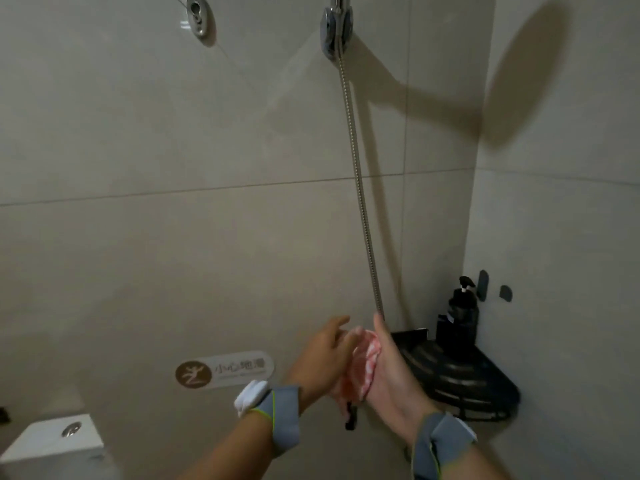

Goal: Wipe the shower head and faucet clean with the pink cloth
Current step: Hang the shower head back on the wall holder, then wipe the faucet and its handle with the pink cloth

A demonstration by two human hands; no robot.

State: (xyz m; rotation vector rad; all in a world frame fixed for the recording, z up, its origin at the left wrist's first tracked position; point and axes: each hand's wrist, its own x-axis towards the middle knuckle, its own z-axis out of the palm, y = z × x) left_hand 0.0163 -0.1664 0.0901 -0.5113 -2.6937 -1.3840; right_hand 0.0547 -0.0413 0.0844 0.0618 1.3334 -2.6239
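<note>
The pink cloth (363, 367) is bunched between my two hands, low in the middle of the view. My right hand (394, 372) presses it from the right, fingers pointing up along the metal shower hose (360, 188). My left hand (325, 358) cups the cloth from the left with fingers partly spread. A dark faucet part (350, 415) pokes out below the cloth; the rest of the faucet is hidden behind my hands. The chrome shower bracket (335, 29) sits high on the wall. The shower head itself is out of view.
A black corner shelf (485, 386) holds a black pump bottle (462, 317) right of my hands. A slip-warning sticker (225, 369) is on the tile wall, a white toilet tank (55, 441) sits bottom left, and a chrome wall fitting (198, 15) is at top left.
</note>
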